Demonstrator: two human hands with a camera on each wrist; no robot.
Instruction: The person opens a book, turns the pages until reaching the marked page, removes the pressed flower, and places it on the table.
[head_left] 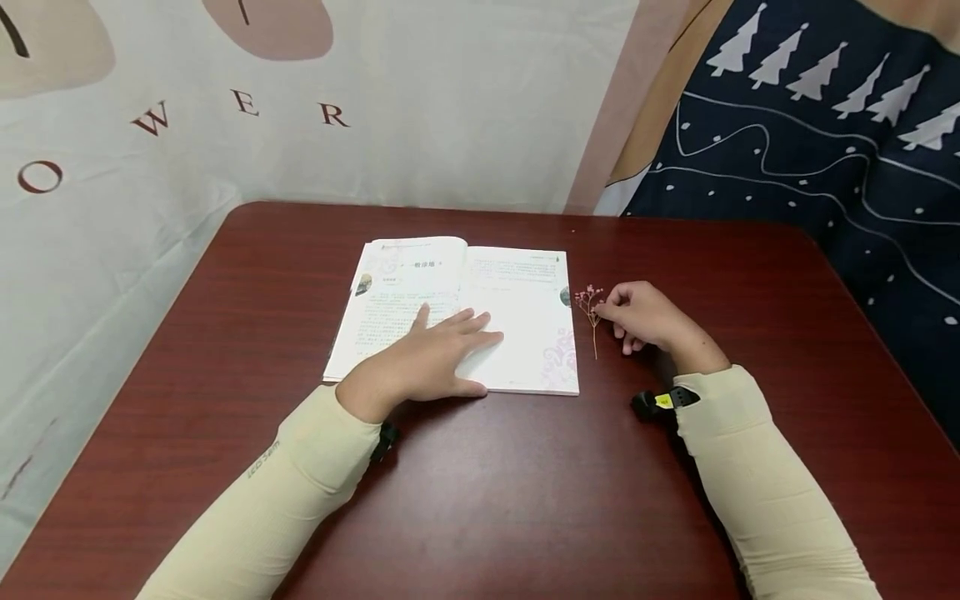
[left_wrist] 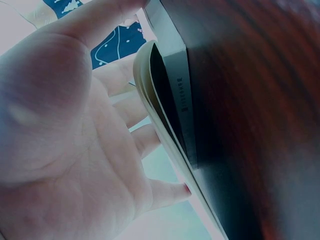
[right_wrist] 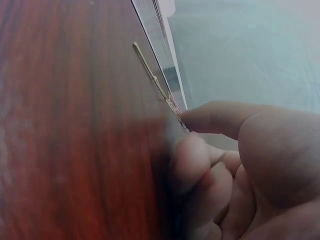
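Note:
An open book lies on the dark red-brown table, printed text on its left page and mostly blank paper on its right. Across its lower middle rests my left hand, fingers spread; the left wrist view shows the palm beside the book's edge. Just right of the book, my right hand pinches a small dried flower sprig with pinkish heads between thumb and forefinger. In the right wrist view the sprig's thin stem runs along the table from the thumb tip, and the fingers partly hide the heads.
The wooden table has rounded far corners. Behind it hangs a pale cloth with letters, and a dark blue cloth with white trees at the right. A black wrist device sits under the right sleeve's cuff.

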